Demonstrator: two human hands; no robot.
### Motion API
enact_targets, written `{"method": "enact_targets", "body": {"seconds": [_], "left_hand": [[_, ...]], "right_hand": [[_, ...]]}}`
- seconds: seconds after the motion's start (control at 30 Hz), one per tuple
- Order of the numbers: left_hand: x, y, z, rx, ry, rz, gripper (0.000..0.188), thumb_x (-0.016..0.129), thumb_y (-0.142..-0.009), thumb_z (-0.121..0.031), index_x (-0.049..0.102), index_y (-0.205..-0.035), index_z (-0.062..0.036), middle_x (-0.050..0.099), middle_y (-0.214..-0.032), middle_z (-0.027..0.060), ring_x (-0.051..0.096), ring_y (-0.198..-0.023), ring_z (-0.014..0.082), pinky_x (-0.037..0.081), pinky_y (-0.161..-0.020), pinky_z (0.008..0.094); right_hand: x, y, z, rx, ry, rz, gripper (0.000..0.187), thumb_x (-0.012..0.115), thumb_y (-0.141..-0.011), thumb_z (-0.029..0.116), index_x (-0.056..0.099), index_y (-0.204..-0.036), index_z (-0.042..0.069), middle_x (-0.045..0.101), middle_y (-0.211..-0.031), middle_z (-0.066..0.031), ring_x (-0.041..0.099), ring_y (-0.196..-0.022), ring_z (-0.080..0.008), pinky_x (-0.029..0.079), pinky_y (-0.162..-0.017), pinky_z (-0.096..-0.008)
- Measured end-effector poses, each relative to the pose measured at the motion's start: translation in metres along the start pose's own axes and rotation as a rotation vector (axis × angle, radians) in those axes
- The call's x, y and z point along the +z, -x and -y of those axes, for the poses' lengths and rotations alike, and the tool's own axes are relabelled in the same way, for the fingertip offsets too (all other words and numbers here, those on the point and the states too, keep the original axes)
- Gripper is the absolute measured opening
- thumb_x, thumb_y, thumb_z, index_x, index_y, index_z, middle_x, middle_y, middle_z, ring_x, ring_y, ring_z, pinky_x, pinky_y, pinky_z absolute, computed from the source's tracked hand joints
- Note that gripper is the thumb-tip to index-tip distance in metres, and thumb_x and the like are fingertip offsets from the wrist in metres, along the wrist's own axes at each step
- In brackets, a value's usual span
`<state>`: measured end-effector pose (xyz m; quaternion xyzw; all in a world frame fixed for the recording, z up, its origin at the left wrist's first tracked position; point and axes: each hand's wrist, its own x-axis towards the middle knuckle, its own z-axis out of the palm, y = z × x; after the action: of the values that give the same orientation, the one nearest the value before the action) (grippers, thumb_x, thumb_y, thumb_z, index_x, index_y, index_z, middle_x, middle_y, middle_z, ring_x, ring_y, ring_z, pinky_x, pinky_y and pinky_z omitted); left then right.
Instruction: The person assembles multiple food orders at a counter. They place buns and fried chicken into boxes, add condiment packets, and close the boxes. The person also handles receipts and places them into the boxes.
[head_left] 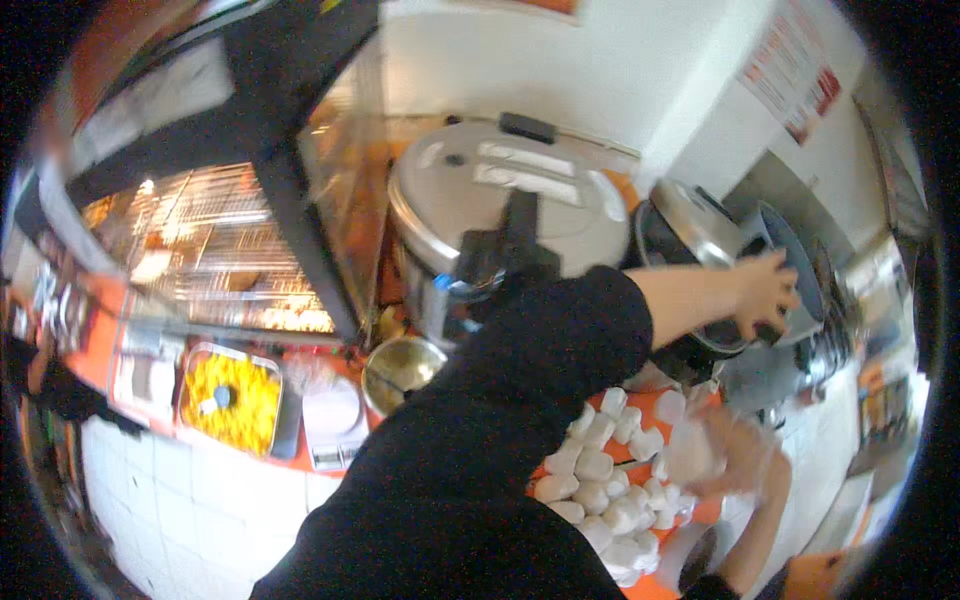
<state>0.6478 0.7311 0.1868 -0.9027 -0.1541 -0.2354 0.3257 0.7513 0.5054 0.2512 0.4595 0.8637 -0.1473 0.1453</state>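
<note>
My left arm in a black sleeve reaches across the middle to the right. At its end my left hand (768,292) is open, fingers spread, over a cooker with a dark rim and by a grey-blue pot (790,255). Whether it touches either is unclear. The cooker's shiny lid (690,220) stands tilted behind my wrist. Lower right, my right hand (745,455) is closed around a pale, see-through thing (690,455), blurred by motion. Beside it, many white rounded pieces (595,463) lie heaped on the orange tabletop (672,408); my left sleeve hides part of them.
A large lidded steel cooker (440,200) stands at the back centre. Left of it is a lit glass display cabinet (200,250). Along the counter sit a tray of yellow food (240,395), a small scale (333,420) and a metal bowl (400,365).
</note>
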Motion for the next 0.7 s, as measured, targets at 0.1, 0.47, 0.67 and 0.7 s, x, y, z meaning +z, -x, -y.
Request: {"method": "enact_targets", "body": {"seconds": [0.1, 0.47, 0.67, 0.7], "left_hand": [[0.031, 0.018, -0.064, -0.141, -0.056, 0.302, 0.064, 0.063, -0.075, -0.063, 0.048, -0.135, -0.0453, 0.039, -0.149, -0.0017, 0.029, -0.141, 0.0260, 0.015, -0.110, 0.0679], [-0.245, 0.301, -0.145, -0.578, 1.229, 0.209, 0.043, 0.045, -0.099, -0.036, 0.067, -0.099, -0.0001, 0.068, -0.086, 0.0229, 0.066, -0.075, 0.0387, 0.053, -0.070, 0.0480], [-0.390, 0.512, -0.365, -1.484, 2.360, -0.710, 0.087, 0.048, -0.091, -0.067, 0.013, -0.155, -0.0192, 0.029, -0.154, 0.0158, 0.039, -0.137, 0.0337, 0.038, -0.109, 0.0516], [-0.406, 0.528, -0.392, -1.516, 2.233, -1.002, 0.089, 0.061, -0.087, -0.061, 0.017, -0.153, -0.0217, 0.038, -0.147, 0.0140, 0.045, -0.132, 0.0317, 0.041, -0.106, 0.0512]], "right_hand": [[0.016, 0.021, 0.038, 0.087, -0.014, 0.096, 0.095, 0.085, -0.059, 0.041, 0.042, -0.138, 0.008, 0.058, -0.125, -0.0194, 0.057, -0.115, -0.0367, 0.046, -0.099, -0.0451], [0.070, 0.003, 0.199, -0.426, -0.006, 0.188, 0.097, 0.087, -0.060, 0.042, 0.043, -0.140, 0.010, 0.055, -0.128, -0.0196, 0.056, -0.116, -0.0350, 0.045, -0.100, -0.0426], [0.117, -0.080, 0.367, -1.115, -0.217, 0.106, 0.089, 0.085, -0.070, 0.039, 0.042, -0.141, 0.006, 0.053, -0.124, -0.0236, 0.057, -0.111, -0.0337, 0.046, -0.097, -0.0402], [0.130, -0.088, 0.393, -0.975, -0.269, 0.199, 0.085, 0.081, -0.074, 0.041, 0.042, -0.141, 0.005, 0.053, -0.126, -0.0237, 0.056, -0.114, -0.0352, 0.045, -0.099, -0.0407]]}}
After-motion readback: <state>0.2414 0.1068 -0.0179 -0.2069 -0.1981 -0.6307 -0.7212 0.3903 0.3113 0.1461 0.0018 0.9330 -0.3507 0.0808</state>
